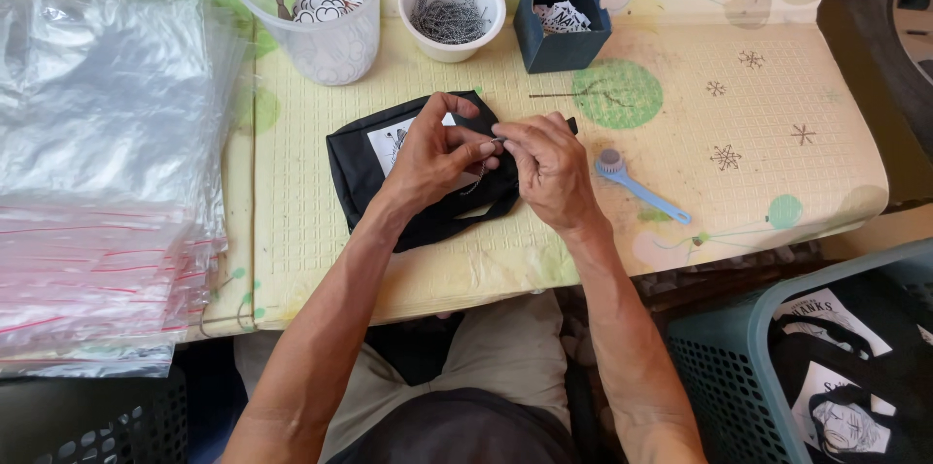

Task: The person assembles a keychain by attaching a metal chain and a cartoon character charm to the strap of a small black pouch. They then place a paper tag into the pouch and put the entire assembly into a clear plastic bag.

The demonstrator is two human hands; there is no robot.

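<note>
Black pouch (428, 182) with a white printed patch, pale yellow mat (680, 134) with green blobs and tiny brown snowflakes, light blue brush (637, 184), navy box (562, 25), teal basket (739, 357).

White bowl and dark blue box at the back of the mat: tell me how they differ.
The white bowl is round and pale; the dark blue box is square and dark. The bowl holds a tangle of thin metal chains or pins, the box holds black-and-white printed cards or tags. The bowl looks wider and shallower, the box narrower with taller straight walls. Both stand upright, open-topped, side by side beyond the hands.
</note>
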